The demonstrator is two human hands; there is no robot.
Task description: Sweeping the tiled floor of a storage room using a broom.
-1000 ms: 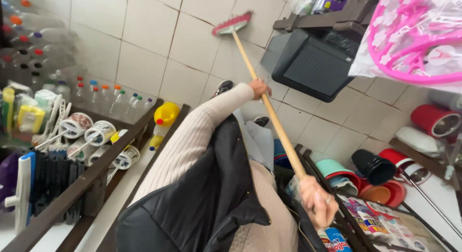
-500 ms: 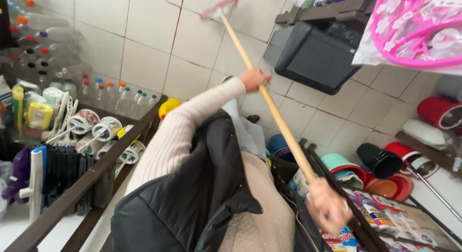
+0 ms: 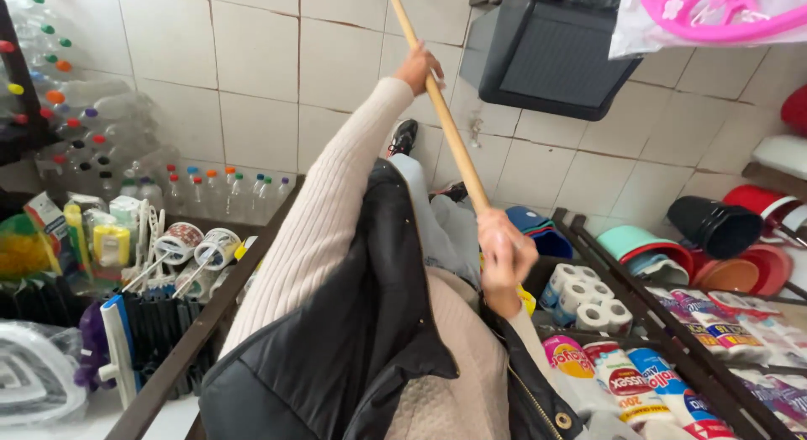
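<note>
Left hand (image 3: 418,68) clenched round wooden broom handle (image 3: 444,125), high up near tiled floor (image 3: 252,62). Right hand (image 3: 504,259) wrapped tight round same handle lower down, fingers (image 3: 523,253) fully closed. Handle running diagonally between shelf racks, top end out of frame.

We see clear bottles (image 3: 227,192) | paper rolls (image 3: 580,297) | black bucket (image 3: 714,226) | pink hanger (image 3: 714,11) | tiled floor (image 3: 210,62)
</note>
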